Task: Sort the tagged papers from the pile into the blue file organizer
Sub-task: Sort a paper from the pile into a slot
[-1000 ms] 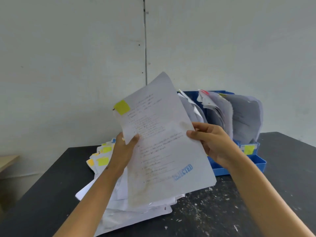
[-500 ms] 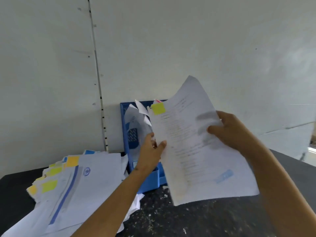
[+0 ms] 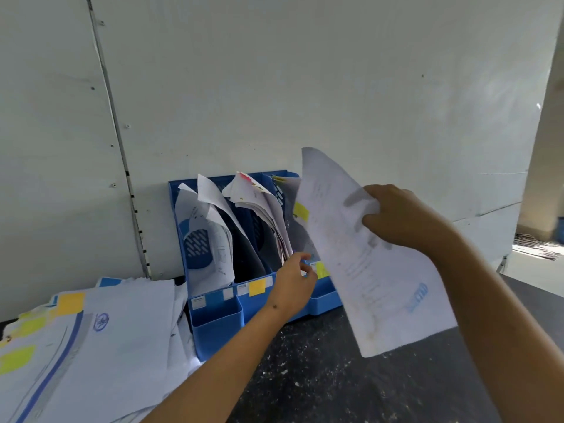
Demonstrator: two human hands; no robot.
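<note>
Drooping from one corner grip, the tagged sheet [image 3: 363, 261] hangs in the air just right of the blue file organizer [image 3: 213, 312], its yellow tag [image 3: 300, 211] beside the rightmost slot. It looks light, limp and easily creased, so holding it near the top edge suits sliding it in. The right hand [image 3: 403, 218] pinches its upper right part, fingers curled. The left hand [image 3: 294, 282] reaches the filed papers [image 3: 268, 209], fingers loosely curled; whether they grip anything, I cannot tell. The pile [image 3: 91, 346] lies left on the dark surface [image 3: 335, 377].
</note>
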